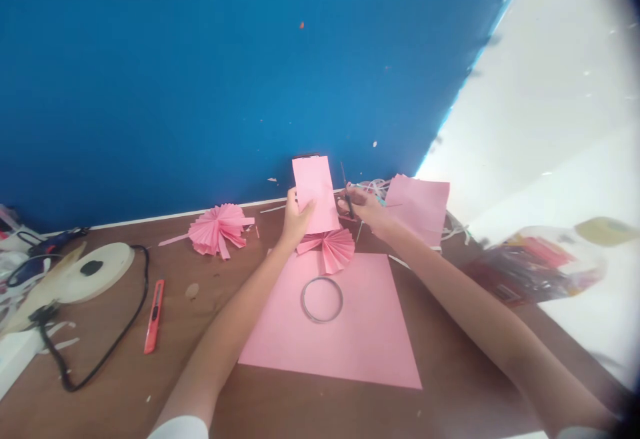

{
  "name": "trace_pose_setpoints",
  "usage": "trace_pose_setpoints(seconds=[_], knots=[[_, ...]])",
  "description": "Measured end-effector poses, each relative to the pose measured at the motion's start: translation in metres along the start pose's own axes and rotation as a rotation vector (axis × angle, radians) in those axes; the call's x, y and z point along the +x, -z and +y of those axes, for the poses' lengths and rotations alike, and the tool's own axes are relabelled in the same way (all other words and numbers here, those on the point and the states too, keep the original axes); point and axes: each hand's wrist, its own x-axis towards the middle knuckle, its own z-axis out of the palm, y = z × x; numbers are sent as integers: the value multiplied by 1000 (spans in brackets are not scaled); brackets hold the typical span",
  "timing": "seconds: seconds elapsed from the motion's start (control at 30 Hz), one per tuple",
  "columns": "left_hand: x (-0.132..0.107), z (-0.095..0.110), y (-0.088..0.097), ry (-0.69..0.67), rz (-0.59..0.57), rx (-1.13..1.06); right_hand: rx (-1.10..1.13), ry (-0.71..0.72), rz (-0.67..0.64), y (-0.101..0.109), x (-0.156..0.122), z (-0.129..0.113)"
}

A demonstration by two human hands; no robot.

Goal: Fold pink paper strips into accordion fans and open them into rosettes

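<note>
My left hand (299, 217) is closed on a pink sheet of paper (316, 189), thumb across its front. The sheet is held upright, and a dark edge of something behind it shows along its top. To the right, my right hand (364, 205) is closed around dark-handled scissors (349, 204) whose thin blades point up, apart from the sheet. Just below the held sheet lies a pleated pink paper fan (334, 251). It rests on the upper edge of a large pink sheet (345, 345), which also carries a grey ring (323, 319).
A pleated pink rosette (219, 229) with paper tails lies at the left. Nearer are a red cutter knife (155, 315), a black cable (107, 357) and a white tape roll (103, 279). Pink sheets (420, 205) and a plastic packet (545, 262) sit right. A blue wall (225, 79) bounds the back.
</note>
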Motion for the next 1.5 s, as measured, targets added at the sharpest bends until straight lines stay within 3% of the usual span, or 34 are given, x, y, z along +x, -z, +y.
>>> trace_pose_setpoints(seconds=[0.07, 0.3, 0.5, 0.6, 0.7, 0.87, 1.0, 1.1, 1.33, 1.5], knots=[[-2, -2, -4, -3, -31, -31, 74, -10, -24, -6, -3, 0], [-7, -9, -11, 79, -29, -8, 86, 66, 74, -8, -6, 8], [-2, -3, -2, 147, -213, -95, 10, 133, 164, -2, 0, 4], [0, -4, 2, 243, -318, -59, -44, 212, 122, 0, 0, -1], [3, -12, 4, 268, -190, -37, -89, 282, 71, -3, -3, -1], [8, -22, 10, 234, 37, -140, -209, 273, -59, -13, -13, 16], [12, -18, 15, 190, 117, -181, -274, 268, 40, -14, -16, 29], [14, -12, 16, 180, 168, -192, -214, 215, 37, -11, -15, 34], [9, -8, 9, 285, 120, -120, -205, 230, -69, -11, -18, 34], [6, -11, 5, 257, 23, -167, -233, 224, -82, -11, -16, 35]])
